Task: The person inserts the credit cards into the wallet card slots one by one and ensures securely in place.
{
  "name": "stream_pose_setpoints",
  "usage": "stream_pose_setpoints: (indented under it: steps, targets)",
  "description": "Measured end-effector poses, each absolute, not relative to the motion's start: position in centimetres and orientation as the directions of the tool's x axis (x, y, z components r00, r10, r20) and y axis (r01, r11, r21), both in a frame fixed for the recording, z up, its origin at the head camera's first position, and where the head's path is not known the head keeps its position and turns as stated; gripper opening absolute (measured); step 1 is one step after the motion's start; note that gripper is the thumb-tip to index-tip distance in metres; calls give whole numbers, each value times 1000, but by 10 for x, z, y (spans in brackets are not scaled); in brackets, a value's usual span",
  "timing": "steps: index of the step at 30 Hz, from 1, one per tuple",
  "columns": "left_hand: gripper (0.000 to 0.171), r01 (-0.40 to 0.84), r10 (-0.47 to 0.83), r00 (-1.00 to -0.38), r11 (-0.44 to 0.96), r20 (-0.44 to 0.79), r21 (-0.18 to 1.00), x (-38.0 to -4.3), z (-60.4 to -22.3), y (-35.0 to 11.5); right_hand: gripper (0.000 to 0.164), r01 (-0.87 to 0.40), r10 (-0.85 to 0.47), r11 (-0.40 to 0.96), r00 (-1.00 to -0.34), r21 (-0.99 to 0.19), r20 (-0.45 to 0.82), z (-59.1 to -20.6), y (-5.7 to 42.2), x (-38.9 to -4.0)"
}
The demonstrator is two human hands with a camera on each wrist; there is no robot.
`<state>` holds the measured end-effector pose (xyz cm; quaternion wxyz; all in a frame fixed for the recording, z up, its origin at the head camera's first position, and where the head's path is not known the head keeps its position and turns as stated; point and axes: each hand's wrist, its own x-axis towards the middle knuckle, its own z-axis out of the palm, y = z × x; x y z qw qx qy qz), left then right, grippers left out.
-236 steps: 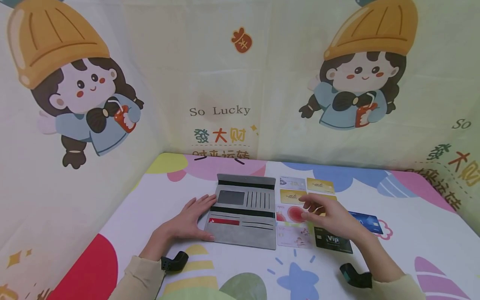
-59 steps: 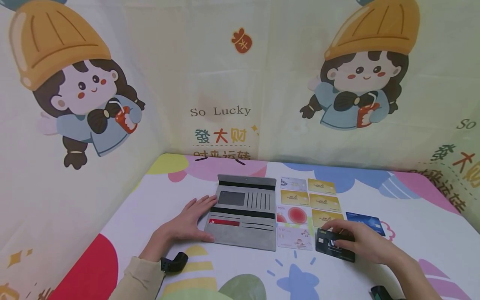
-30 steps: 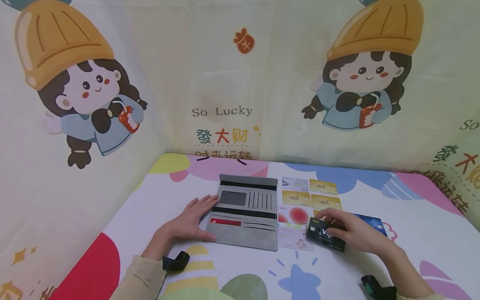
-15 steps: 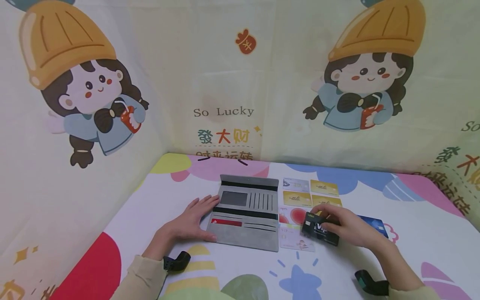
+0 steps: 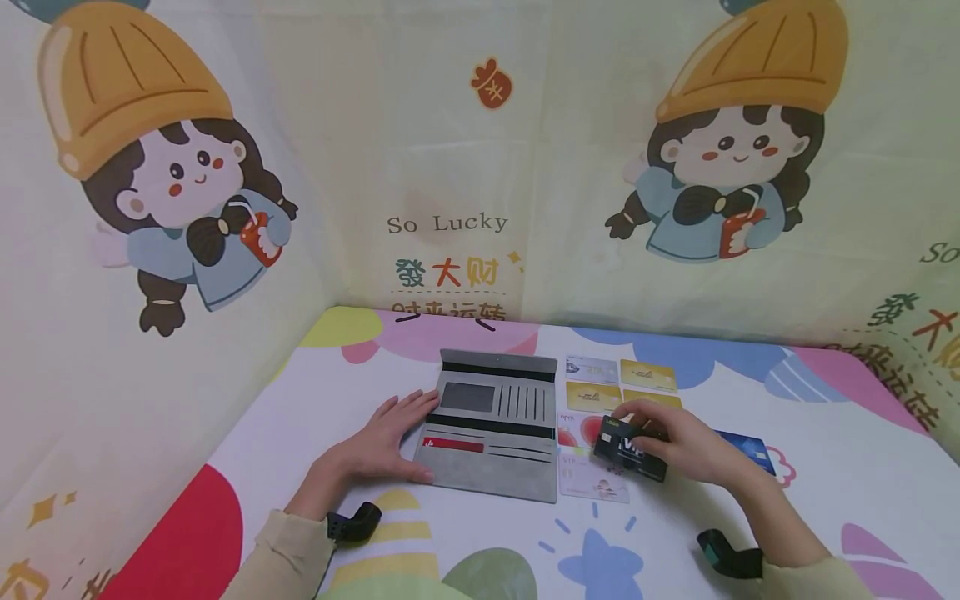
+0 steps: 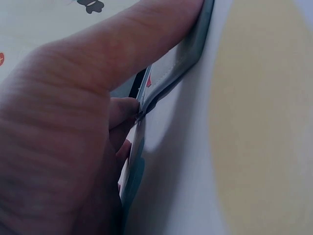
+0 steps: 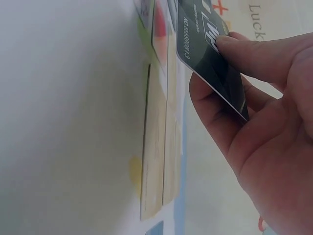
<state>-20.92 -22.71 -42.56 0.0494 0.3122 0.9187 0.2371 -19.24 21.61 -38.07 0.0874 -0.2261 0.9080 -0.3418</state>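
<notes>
VIP card (image 5: 626, 457) pinched in right fingers (image 7: 208, 105); only that wrist view shows its number (image 7: 186, 39), apparently ending 13.

"VIP" marks the black card (image 5: 627, 455) and pale pink card (image 5: 588, 481) — "So Lucky", "發大财" the backdrop (image 5: 442, 158).

The table (image 5: 510, 525), white with coloured printed shapes, bears an open grey wallet (image 5: 495, 479). Right of it lie a silvery card (image 5: 592, 368), gold cards (image 5: 649, 376), a red-patterned card (image 5: 572, 431) and a pink card (image 5: 588, 479); farther right, a blue card (image 5: 752, 451).
</notes>
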Motion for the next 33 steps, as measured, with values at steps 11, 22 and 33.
stream_pose_setpoints:
  steps: [11,22,33]
  targets:
    - [104,561,603,-795,685,71,466,-212,-430,-230,35,-366,-478,641,-878,-675,22,-379,203,-200]
    - [106,551,594,-802,690,67,470,-211,-431,-229,35,-375,-470,644,-882,-667,42,-381,191,-205]
    - [105,546,593,-803,698,53,463,-210,-430,-228,36,-360,-466,648,-884,-671,25,-381,177,-211]
